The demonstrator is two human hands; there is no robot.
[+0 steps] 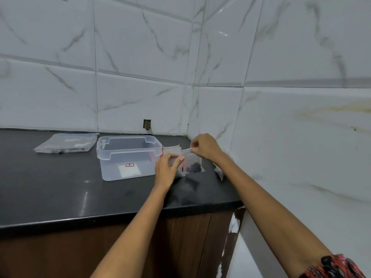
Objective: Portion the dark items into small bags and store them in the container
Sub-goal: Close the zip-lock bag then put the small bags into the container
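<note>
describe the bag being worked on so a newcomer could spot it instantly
On the black counter, look just right of the clear plastic container, near the tiled corner. The small clear bag stands there, both hands pinching its top edge: left hand, right hand. Unlike the flat bags around it, dark items fill its bottom.

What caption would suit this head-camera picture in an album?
Both hands, left hand and right hand, pinch a small clear bag of dark items beside an open plastic container on a black counter.
</note>
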